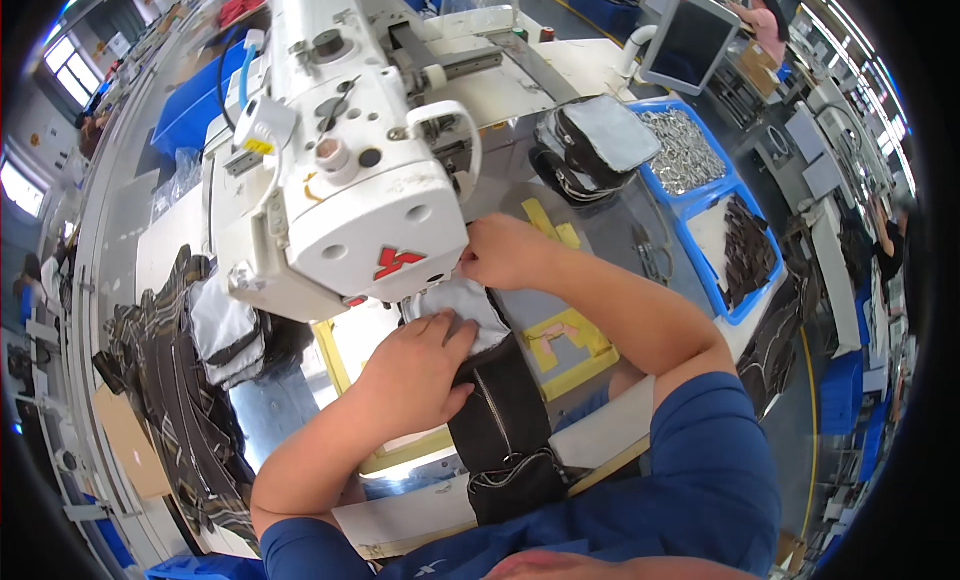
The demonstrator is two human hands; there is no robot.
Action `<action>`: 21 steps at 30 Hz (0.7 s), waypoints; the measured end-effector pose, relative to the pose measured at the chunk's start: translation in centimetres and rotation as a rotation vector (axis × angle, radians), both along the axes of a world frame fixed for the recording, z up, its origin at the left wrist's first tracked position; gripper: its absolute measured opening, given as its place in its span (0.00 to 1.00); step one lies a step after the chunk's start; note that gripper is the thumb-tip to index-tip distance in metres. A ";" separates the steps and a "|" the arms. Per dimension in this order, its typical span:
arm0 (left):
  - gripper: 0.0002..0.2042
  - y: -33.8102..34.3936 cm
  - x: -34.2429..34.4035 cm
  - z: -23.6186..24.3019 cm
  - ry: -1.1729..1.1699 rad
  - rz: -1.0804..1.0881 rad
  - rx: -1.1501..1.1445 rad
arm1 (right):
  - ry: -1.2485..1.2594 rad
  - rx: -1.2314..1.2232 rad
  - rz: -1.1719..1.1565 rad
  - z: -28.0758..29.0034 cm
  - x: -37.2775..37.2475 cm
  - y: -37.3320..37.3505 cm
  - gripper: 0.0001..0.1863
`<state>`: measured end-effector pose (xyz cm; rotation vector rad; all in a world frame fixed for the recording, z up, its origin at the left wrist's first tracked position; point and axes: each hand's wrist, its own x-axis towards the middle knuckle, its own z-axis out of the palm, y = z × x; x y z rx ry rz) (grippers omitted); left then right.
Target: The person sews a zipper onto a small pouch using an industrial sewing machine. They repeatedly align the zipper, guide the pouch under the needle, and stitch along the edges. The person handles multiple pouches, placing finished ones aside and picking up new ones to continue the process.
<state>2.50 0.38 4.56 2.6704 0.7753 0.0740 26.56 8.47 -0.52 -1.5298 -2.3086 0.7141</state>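
Observation:
Under the head of a white industrial sewing machine point(375, 210) lies a black fabric pouch piece point(505, 400) with a metal zipper and a silver-grey lining point(485, 320). It trails toward me over the table's front edge. My left hand point(415, 365) lies flat on the lining, fingers stretched out, thumb by the black fabric. Beside the machine head's right side, my right hand point(503, 252) is closed, its fingertips pinched together near the lining's far edge. What those fingertips hold is too small to make out. The machine head hides the needle area.
A stack of black pouches with grey lining point(600, 140) stands at the far right. Beside it, blue trays hold silver metal pieces point(682, 152) and dark strips point(745, 250). Scissors point(652, 255) lie near the trays. Yellow tape point(585, 375) marks the table. Dark striped fabric point(185, 380) is piled left.

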 end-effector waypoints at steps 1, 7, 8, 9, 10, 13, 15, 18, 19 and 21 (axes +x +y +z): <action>0.37 0.1 0.0 0.0 -0.003 -0.001 -0.005 | -0.003 -0.017 -0.014 0.1 0.1 0.0 0.13; 0.35 0.2 -0.2 -0.3 -0.024 0.010 -0.015 | -0.022 -0.049 -0.049 0.5 0.1 0.0 0.14; 0.35 0.1 -0.2 -0.3 -0.032 0.019 -0.012 | -0.014 -0.052 -0.052 0.6 0.1 -0.1 0.15; 0.34 -0.1 -0.3 -0.4 -0.039 0.028 -0.009 | -0.005 -0.054 -0.055 0.8 0.1 -0.2 0.15; 0.34 -0.3 -0.2 -0.6 -0.053 0.042 -0.001 | -0.009 -0.051 -0.067 0.9 0.0 -0.4 0.15; 0.32 -1.3 0.1 -0.8 -0.078 0.089 0.049 | -0.011 -0.034 -0.078 0.9 -0.2 -0.4 0.16; 0.30 -1.9 0.6 -0.7 -0.089 0.105 0.106 | -0.012 -0.024 -0.074 -0.1 0.5 -0.2 0.16; 0.29 -2.9 0.5 -0.7 -0.156 0.169 0.119 | 0.010 0.154 -0.074 -1.4 1.8 -1.0 0.15; 0.29 -3.2 0.5 -0.9 -0.223 0.240 0.119 | 0.018 0.128 -0.086 -1.2 2.3 -1.6 0.13; 0.28 -3.2 0.4 -1.8 -0.262 0.326 0.116 | 0.032 0.078 -0.118 -0.6 3.3 -2.8 0.10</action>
